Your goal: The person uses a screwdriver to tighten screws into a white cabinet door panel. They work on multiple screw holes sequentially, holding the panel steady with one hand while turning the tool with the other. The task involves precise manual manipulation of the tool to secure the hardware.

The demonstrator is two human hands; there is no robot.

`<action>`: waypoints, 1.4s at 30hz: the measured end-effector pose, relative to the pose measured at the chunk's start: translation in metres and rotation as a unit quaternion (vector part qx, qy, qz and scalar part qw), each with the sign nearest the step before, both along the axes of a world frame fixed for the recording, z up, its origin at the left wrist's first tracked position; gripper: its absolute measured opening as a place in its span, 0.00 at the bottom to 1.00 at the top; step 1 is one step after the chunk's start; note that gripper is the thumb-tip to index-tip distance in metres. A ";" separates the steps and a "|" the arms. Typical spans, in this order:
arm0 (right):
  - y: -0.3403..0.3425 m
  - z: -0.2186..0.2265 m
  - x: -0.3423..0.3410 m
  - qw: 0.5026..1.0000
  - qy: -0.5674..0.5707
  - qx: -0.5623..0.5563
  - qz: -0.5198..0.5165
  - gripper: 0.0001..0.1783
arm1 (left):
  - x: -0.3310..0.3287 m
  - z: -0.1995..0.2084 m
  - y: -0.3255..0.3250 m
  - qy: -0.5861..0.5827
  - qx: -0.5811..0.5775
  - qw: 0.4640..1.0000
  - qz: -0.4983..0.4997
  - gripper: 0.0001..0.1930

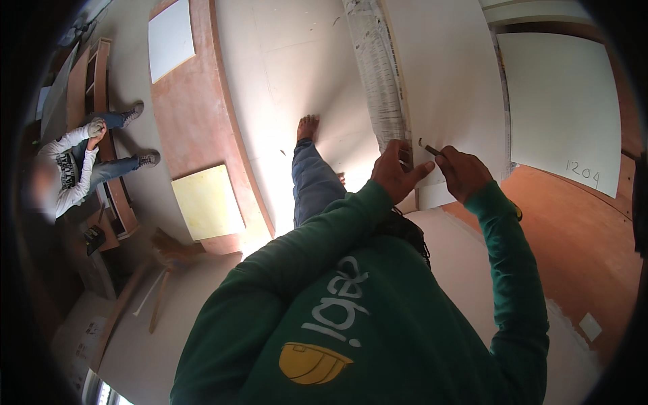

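Observation:
A tall white panel (449, 74) stands in front of me, with printed newspaper (378, 74) along its left edge. My left hand (398, 172) is at the lower end of that edge, its fingers curled on the newspaper and its thumb stretched to the right. In my right hand (464, 174) is a slim dark-handled tool (430, 149), pinched between thumb and fingers. Its small curved tip points up and left, close to the panel's surface and near my left thumb. Whether the tip touches the panel, I cannot tell.
A pale board (560, 108) with handwriting is at the right, beside reddish-brown wood (567, 223). To the left lies a long brown board (192, 128) bearing a white sheet (171, 40) and a yellowish sheet (208, 202). Another person (74, 162) sits at far left, hands together.

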State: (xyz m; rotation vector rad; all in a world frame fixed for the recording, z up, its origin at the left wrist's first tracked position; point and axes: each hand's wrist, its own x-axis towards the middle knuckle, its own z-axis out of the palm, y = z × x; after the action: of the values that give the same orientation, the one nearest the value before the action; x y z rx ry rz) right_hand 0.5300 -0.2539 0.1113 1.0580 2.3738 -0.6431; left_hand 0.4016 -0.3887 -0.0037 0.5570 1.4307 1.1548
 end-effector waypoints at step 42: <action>0.035 0.005 -0.048 0.976 -0.179 -0.008 0.127 0.18 | -0.001 0.007 0.015 0.073 -0.037 0.996 0.031 0.23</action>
State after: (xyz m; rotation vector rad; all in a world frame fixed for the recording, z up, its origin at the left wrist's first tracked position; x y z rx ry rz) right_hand 0.4819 -0.2186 0.1161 0.7679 2.1329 -0.3443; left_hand 0.4003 -0.3742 0.0032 0.5580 1.6202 1.1223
